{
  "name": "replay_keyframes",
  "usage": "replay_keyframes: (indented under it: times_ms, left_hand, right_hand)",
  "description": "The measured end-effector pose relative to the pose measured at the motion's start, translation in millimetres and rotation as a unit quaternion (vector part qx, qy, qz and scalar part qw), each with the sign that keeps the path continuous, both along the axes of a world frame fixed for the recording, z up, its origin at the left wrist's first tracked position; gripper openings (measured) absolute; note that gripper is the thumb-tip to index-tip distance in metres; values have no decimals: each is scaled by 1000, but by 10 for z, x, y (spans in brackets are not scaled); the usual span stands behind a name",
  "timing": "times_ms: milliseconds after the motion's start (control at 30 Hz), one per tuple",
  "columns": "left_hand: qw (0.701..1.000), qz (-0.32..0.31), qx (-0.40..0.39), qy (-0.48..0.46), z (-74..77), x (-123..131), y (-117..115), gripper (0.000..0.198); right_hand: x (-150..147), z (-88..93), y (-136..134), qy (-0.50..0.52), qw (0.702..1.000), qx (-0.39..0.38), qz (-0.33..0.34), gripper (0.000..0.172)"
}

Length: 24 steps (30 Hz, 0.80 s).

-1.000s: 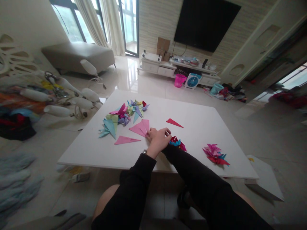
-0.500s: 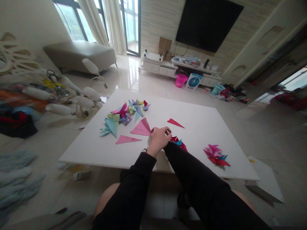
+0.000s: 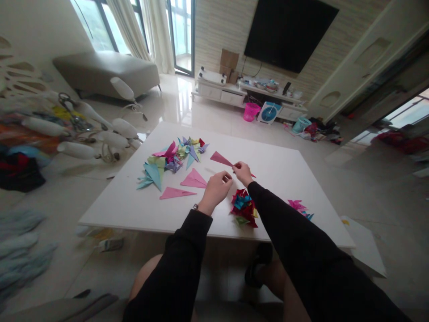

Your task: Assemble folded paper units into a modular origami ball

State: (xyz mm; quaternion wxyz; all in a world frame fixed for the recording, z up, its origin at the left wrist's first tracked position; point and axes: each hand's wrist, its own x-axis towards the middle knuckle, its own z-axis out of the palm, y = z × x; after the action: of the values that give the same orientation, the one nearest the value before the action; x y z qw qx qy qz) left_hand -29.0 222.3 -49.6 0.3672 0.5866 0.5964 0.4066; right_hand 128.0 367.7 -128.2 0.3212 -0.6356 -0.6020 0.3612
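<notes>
- And here the right hand (image 3: 241, 173) is pinching the narrow end of a dark pink folded paper (image 3: 220, 158), fingertips closing on it just past the middle of the desk (image 3: 127, 210).
- That paper is pointing its wide end towards the far left corner, hanging over the white surface; whether it is touching the desk, I cannot tell.
- Close by, the left hand (image 3: 217, 188) is curling half open, a gap showing between thumb and fingers – holding nothing that shows.
- Just under the right hand, the tip of a red paper (image 3: 253, 175) is peeking out, the rest hiding from view.
- On the left hand's outer side, a light pink folded paper (image 3: 193, 178) is lying flat, its point aiming at that hand.
- Nearer the left edge, a slim pink paper (image 3: 177, 192) is lying alone.
- Along the left edge, up towards the far left corner, a multicoloured paper heap (image 3: 161, 163) is spreading.
- By the near edge, between the sleeves, a red and blue paper cluster (image 3: 244, 208) is sitting – and towards the near right corner, a pink paper cluster (image 3: 297, 205) is showing partly behind the right sleeve (image 3: 288, 223).
</notes>
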Motion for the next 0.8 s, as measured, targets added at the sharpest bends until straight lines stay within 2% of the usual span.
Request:
replay_keyframes:
  times_ms: [100,267,367,533,633,733,800]
  left_hand:
    - [1000,7,-27,6,-14,-49,8,14]
    - [997,-1,-70,28,-57,-49,46,14]
    - [996,-11,-78,38,-70,-5,70,16]
    - [994,-27,-87,53,-94,75,106,18]
    - [994,-34,-87,59,-101,122,111,17]
    - [995,-30,-74,50,-93,180,98,15]
    - [997,-29,-55,41,-79,221,83,14]
  right_hand:
    - [370,30,145,47,996,-7,-72,5]
    - [815,11,320,83,985,-40,-148,22]
    - [938,-69,370,58,981,-54,-176,21]
    - [1091,-134,332,-57,977,-30,-205,7]
    - [933,-148,258,-110,983,-17,-147,9]
    - [512,-199,149,-123,992,-33,-21,3]
    - [189,-243,48,-118,991,-40,57,11]
